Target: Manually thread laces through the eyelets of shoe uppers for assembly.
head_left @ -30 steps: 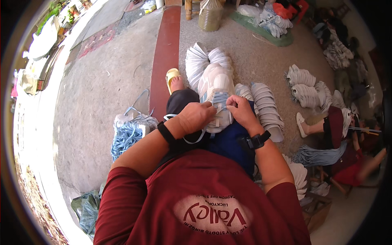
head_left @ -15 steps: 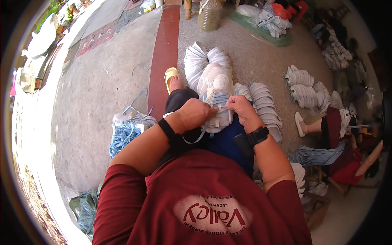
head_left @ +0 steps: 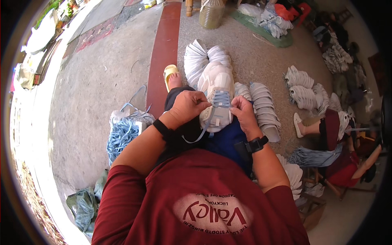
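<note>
A white and pale pink shoe upper [head_left: 215, 78] lies on my lap, its toe pointing away from me. A light blue shoelace [head_left: 221, 98] crosses its eyelets in several rows. My left hand [head_left: 189, 107] pinches the lace at the left eyelet edge, and a loose length loops down below it toward my thigh. At the opposite edge my right hand [head_left: 245, 113] is closed with thumb and forefinger together on the lace; the bit between these fingertips is mostly hidden. The tongue [head_left: 221, 115] shows between the hands.
Stacked white uppers [head_left: 195, 61] stand beyond my lap, with another row [head_left: 264, 106] on the right. Blue laces [head_left: 122, 132] fill a bag at my left. A co-worker's leg [head_left: 312, 127] and more stacks [head_left: 302, 94] are farther right. A plastic jug [head_left: 211, 14] stands ahead.
My hands have moved apart from the middle of the shoe to its two sides, uncovering the laced rows and the tongue. The loose lace on the left now shows more.
</note>
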Available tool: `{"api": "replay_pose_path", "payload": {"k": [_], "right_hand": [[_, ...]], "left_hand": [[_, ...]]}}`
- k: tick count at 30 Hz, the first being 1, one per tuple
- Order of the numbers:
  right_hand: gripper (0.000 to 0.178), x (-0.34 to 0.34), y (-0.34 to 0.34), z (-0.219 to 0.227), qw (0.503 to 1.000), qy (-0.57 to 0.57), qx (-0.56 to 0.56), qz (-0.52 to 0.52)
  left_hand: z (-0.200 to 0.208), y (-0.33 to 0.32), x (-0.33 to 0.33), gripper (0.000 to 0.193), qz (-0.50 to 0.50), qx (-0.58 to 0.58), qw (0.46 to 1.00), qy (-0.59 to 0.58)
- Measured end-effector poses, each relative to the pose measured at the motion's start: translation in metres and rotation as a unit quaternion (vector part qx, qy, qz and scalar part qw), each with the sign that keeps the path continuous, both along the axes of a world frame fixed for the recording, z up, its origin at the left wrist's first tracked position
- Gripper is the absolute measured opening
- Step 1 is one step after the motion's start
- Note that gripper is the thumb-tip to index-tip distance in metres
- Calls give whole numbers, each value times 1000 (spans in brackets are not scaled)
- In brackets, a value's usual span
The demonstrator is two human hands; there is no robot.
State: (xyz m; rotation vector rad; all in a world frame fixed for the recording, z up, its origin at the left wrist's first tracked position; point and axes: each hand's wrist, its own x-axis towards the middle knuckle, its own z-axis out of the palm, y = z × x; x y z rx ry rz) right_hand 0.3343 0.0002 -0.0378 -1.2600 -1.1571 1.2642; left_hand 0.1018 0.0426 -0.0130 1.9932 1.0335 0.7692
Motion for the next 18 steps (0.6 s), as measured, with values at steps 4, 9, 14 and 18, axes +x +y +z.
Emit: {"api": "replay_pose_path", "payload": {"k": [4,9,14,18], "right_hand": [[20,3,-9,3,999,30,27,-7],[27,-1,-14,6,987,-151,52,9],[29,-5,-10,14,970,-236,66,6],[20,-10,-11,18,959,-255,123,-17]], "left_hand": [[4,-6,-10,11,-8,-38,999,1],[13,-20,-7,9,-49,-34,998,26],[13,-31,-4,10,-68,-54,996,11],[-8,-27,-13,12,12,-148,989,-22]]}}
